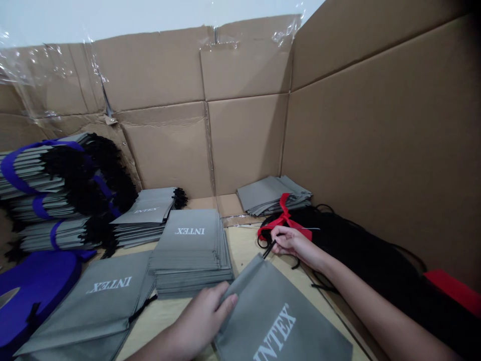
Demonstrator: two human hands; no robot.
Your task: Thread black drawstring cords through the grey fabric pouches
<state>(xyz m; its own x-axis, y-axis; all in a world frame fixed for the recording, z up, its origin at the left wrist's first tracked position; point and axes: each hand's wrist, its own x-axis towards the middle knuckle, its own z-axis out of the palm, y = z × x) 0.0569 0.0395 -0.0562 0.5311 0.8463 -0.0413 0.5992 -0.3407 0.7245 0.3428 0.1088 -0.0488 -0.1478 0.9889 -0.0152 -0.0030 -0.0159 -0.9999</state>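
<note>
A grey fabric bag (285, 316) with white INTEX print lies tilted at the bottom centre. My left hand (205, 318) grips its left edge, thumb on top. At the bag's upper corner, my right hand (287, 243) pinches a black cord (268, 249) that comes out of the corner. Just behind the right hand, a red strap (286, 216) is tied round a bundle of black cords (338, 240). Left of the bag in my hands stands a tall stack of grey INTEX bags (190, 238).
More grey bags (108, 286) lie at the lower left beside a blue strap roll (41, 286). Strapped bag bundles (33, 170) are piled behind, near a smaller stack (145, 210). Plain grey bags (263, 194) lie at the back. Cardboard walls (165, 145) enclose the back and right.
</note>
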